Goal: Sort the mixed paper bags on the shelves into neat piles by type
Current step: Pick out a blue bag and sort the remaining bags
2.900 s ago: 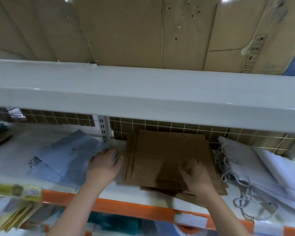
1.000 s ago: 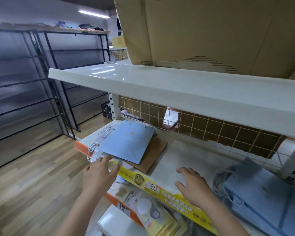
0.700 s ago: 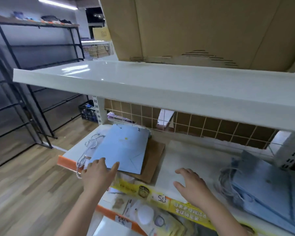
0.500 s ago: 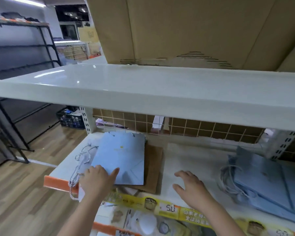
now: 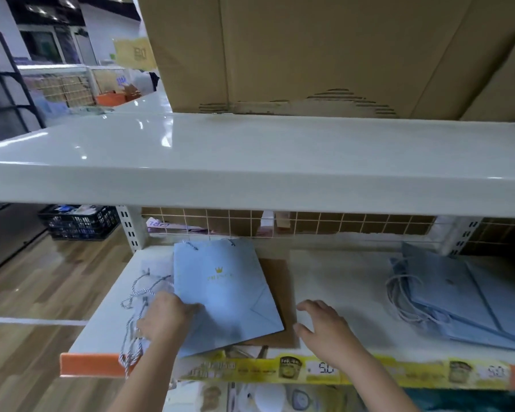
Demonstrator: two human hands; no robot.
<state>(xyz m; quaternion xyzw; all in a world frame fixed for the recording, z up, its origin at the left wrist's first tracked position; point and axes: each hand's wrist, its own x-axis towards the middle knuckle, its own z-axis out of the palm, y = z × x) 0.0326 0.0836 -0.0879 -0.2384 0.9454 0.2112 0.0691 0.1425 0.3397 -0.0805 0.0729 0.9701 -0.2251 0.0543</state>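
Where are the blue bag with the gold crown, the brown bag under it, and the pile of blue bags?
Blue crown bag (image 5: 223,292): head view, middle of its face.
Brown bag (image 5: 281,288): head view, exposed right strip.
Pile of blue bags (image 5: 446,295): head view, top bag's face.
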